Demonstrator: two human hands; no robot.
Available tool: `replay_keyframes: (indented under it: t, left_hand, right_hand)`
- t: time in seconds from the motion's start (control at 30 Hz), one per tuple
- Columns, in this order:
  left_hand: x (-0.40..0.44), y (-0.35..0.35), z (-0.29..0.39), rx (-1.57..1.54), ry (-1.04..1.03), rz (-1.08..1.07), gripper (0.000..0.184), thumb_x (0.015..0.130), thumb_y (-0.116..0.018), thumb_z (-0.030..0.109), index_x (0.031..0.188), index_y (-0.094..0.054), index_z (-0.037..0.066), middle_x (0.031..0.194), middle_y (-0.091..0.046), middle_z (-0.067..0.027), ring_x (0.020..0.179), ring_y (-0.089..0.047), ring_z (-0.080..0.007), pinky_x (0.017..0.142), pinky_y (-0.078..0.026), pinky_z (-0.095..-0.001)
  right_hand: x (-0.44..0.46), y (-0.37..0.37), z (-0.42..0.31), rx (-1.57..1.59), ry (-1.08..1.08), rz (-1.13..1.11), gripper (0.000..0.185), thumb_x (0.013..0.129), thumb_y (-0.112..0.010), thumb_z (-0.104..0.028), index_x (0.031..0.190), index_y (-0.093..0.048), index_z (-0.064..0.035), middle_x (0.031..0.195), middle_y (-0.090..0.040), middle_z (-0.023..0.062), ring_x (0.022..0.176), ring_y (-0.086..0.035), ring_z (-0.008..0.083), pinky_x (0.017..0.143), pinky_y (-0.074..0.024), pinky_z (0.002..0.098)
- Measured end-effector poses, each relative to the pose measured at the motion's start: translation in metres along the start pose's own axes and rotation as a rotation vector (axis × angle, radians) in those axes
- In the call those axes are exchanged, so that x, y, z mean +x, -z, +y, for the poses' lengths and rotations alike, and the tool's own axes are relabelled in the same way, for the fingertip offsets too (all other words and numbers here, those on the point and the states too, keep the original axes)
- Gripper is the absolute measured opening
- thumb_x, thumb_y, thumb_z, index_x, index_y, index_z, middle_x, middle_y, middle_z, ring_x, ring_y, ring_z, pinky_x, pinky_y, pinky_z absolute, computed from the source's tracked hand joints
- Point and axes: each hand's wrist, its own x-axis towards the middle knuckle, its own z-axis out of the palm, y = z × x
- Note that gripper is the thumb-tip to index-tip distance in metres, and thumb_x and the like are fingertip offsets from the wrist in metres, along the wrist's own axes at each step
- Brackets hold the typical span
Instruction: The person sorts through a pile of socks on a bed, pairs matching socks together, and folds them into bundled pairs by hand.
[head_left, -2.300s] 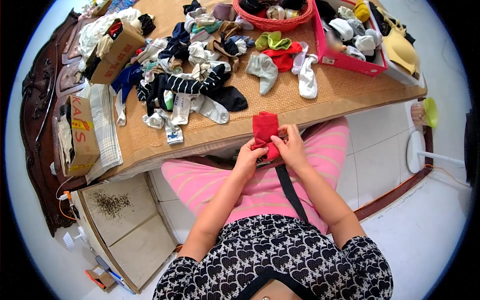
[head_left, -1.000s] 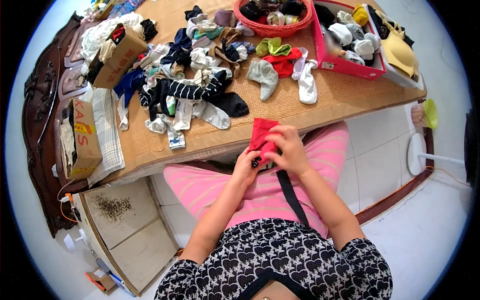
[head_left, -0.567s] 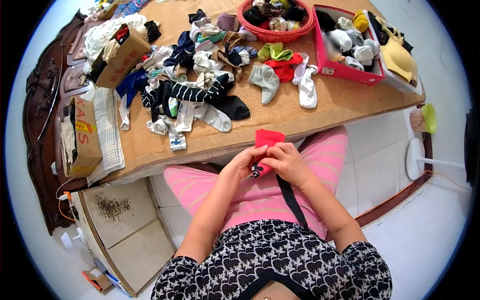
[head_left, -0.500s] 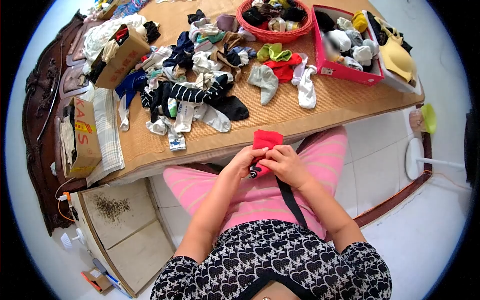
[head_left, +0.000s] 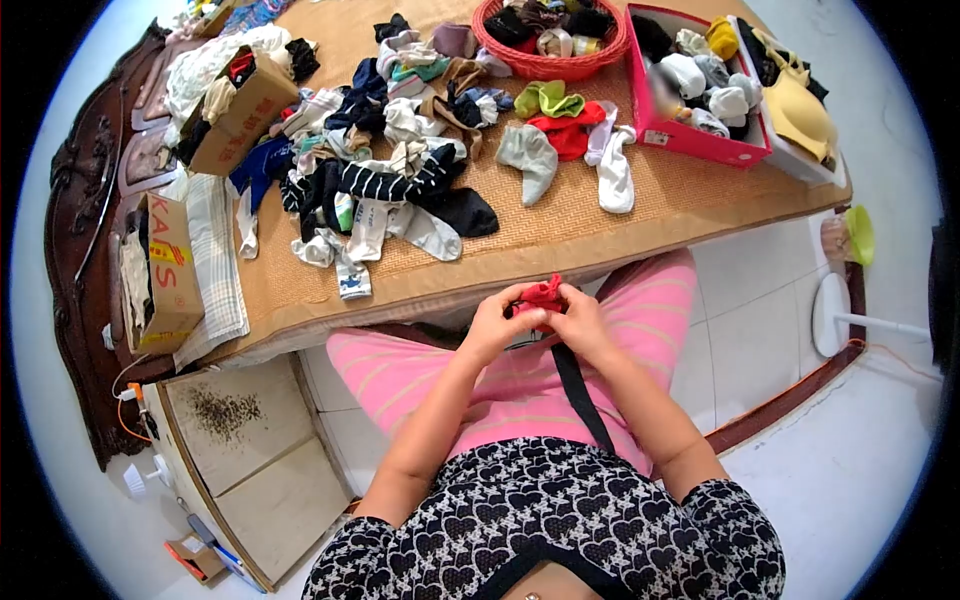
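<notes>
Red cloth [head_left: 541, 294], a flat strip moments earlier, had become a crumpled wad above the lap [head_left: 500, 395] — left hand [head_left: 491, 322] and right hand [head_left: 580, 322] both pinching it, so more of it sat inside their grip. Leftmost, a lettered carton [head_left: 175, 312] held pale and dark fabric; next, a tilted carton [head_left: 235, 132] held red, cream and dark pieces. Rightward, a red basket [head_left: 550, 68] held dark and pale bundles, a pink box [head_left: 703, 148] held white, grey, yellow and black wads — and a white tray [head_left: 815, 170] held a yellow bra [head_left: 800, 115].

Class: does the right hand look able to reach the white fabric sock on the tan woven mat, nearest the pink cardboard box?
Probably yes: bare mat in between leaves the white sock approachable, though the right hand holds bunched red fabric.
</notes>
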Motion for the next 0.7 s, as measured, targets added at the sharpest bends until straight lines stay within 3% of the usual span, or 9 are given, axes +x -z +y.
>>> replay_keyframes:
  t: [0.03,0.07,0.13,0.2,0.23,0.37,0.53,0.6,0.7]
  left_hand:
    - [-0.001,0.000,0.002,0.324,-0.083,-0.029,0.043,0.080,-0.064,0.003,0.120,-0.050,-0.002,0.110,-0.059,-0.0066,0.096,-0.058,-0.0134,0.083,-0.047,-0.0266]
    - [-0.001,-0.001,0.003,0.324,-0.083,-0.028,0.043,0.080,-0.064,0.003,0.120,-0.050,-0.002,0.110,-0.059,-0.0066,0.096,-0.058,-0.0134,0.083,-0.047,-0.0266]
    - [-0.002,-0.008,0.008,0.002,-0.048,0.050,0.051,0.075,-0.068,-0.001,0.121,-0.047,-0.001,0.113,-0.056,-0.0076,0.100,-0.056,-0.0149,0.087,-0.046,-0.0287]
    - [-0.001,-0.007,0.013,0.061,-0.074,0.055,0.054,0.073,-0.064,-0.006,0.123,-0.044,0.000,0.116,-0.054,-0.0082,0.104,-0.055,-0.0165,0.090,-0.045,-0.0297]
    - [-0.001,-0.007,0.012,0.063,-0.104,0.068,0.056,0.072,-0.063,-0.008,0.123,-0.043,0.001,0.115,-0.054,-0.0082,0.105,-0.054,-0.0166,0.090,-0.045,-0.0294]
    - [-0.004,-0.006,0.014,0.077,-0.131,0.070,0.058,0.071,-0.060,-0.011,0.124,-0.041,0.004,0.112,-0.056,-0.0090,0.103,-0.055,-0.0147,0.087,-0.047,-0.0276]
    - [-0.006,-0.002,0.011,0.085,-0.125,0.086,0.059,0.071,-0.058,-0.012,0.125,-0.040,0.004,0.112,-0.056,-0.0088,0.100,-0.057,-0.0144,0.082,-0.049,-0.0263]
    - [-0.005,-0.004,0.012,-0.101,-0.112,0.127,0.058,0.071,-0.057,-0.012,0.125,-0.040,0.004,0.107,-0.057,-0.0084,0.096,-0.057,-0.0136,0.081,-0.049,-0.0264]
    - [-0.006,-0.005,0.018,-0.122,-0.127,0.169,0.052,0.072,-0.058,-0.009,0.121,-0.044,0.003,0.103,-0.058,-0.0080,0.094,-0.058,-0.0134,0.081,-0.048,-0.0259]
  right_hand:
    - [0.000,-0.003,0.007,-0.085,0.079,0.108,0.032,0.073,-0.071,-0.013,0.098,-0.055,-0.0010,0.083,-0.063,0.0126,0.079,-0.063,0.0273,0.070,-0.0476,0.0366]
    - [0.000,-0.004,0.012,-0.170,0.158,0.216,0.036,0.072,-0.071,-0.012,0.102,-0.053,-0.0020,0.082,-0.062,0.0130,0.079,-0.062,0.0281,0.071,-0.0472,0.0370]
    - [-0.005,0.000,0.001,-0.190,0.224,0.238,0.044,0.072,-0.072,-0.013,0.108,-0.050,-0.0044,0.091,-0.058,0.0142,0.084,-0.058,0.0300,0.074,-0.0461,0.0376]
    - [-0.005,0.008,-0.012,-0.332,0.636,0.330,0.045,0.071,-0.071,-0.014,0.110,-0.050,-0.0065,0.099,-0.050,0.0141,0.089,-0.053,0.0308,0.075,-0.0452,0.0383]
    - [-0.004,0.009,-0.015,-0.388,0.679,0.340,0.043,0.071,-0.071,-0.012,0.110,-0.052,-0.0078,0.104,-0.045,0.0129,0.092,-0.051,0.0300,0.074,-0.0458,0.0370]
    - [-0.004,0.008,-0.027,-0.477,0.724,0.326,0.037,0.071,-0.070,-0.008,0.105,-0.057,-0.0089,0.101,-0.047,0.0112,0.090,-0.052,0.0275,0.072,-0.0464,0.0354]
    - [-0.006,0.001,-0.033,-0.565,0.893,0.407,0.023,0.067,-0.067,-0.002,0.089,-0.064,-0.0105,0.089,-0.051,0.0063,0.083,-0.053,0.0240,0.070,-0.0471,0.0336]
    - [-0.006,0.002,-0.037,-0.637,0.976,0.446,0.022,0.064,-0.066,-0.002,0.085,-0.064,-0.0109,0.087,-0.052,0.0049,0.080,-0.053,0.0236,0.071,-0.0470,0.0341]
    - [-0.004,0.001,-0.037,-0.690,1.050,0.396,0.019,0.065,-0.066,-0.005,0.083,-0.062,-0.0087,0.091,-0.057,0.0033,0.085,-0.055,0.0242,0.075,-0.0466,0.0348]
